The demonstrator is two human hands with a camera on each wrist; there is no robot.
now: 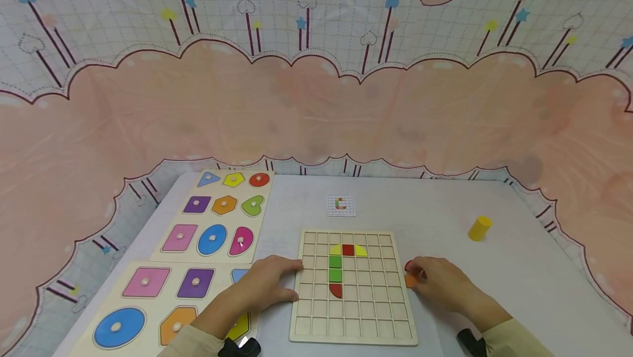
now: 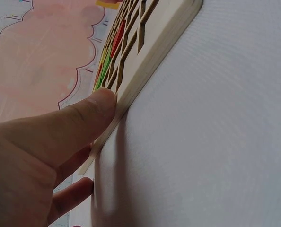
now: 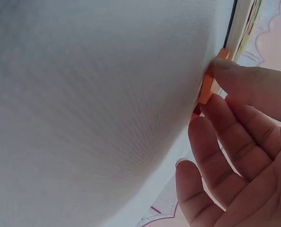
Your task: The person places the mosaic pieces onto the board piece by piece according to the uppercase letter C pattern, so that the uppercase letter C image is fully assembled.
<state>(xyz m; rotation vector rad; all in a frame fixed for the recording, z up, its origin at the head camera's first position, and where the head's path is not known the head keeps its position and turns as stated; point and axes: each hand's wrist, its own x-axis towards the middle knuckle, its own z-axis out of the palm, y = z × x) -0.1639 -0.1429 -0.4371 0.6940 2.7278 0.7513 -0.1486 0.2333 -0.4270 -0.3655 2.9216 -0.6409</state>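
Note:
A wooden grid board lies on the table. Set in its cells are green squares, red pieces and yellow curved pieces. At the board's left edge, my left hand rests its thumb and a fingertip against the wood, the fingers fairly straight. Beside the right edge, my right hand pinches an orange piece between thumb and finger. A small red piece shows by those fingertips, partly hidden; whether the hand holds it too, I cannot tell.
Behind the board lies a small pattern card with a coloured grid figure. A yellow cylinder is at the right. Two knobbed shape boards cover the table's left side, one nearer than the other. A patterned cloth hangs behind.

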